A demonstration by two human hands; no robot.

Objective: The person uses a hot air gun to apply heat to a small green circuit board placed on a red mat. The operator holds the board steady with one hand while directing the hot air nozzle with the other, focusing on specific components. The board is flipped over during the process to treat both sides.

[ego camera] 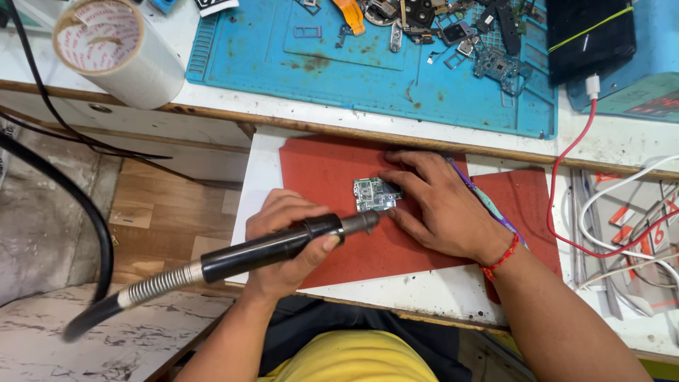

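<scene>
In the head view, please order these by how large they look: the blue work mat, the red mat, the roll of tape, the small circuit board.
1. Blue work mat
2. Red mat, partly covered by hands
3. Roll of tape, nearer the camera, so less certain
4. Small circuit board

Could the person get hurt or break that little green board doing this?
Maybe. The hot-air tool in the left hand has its nozzle right at the small circuit board, and the right hand has fingers at the board's edge, so they could get burned. The board looks loose on the red mat, so it could shift. The tool's hose hangs off the bench and could snag.
</scene>
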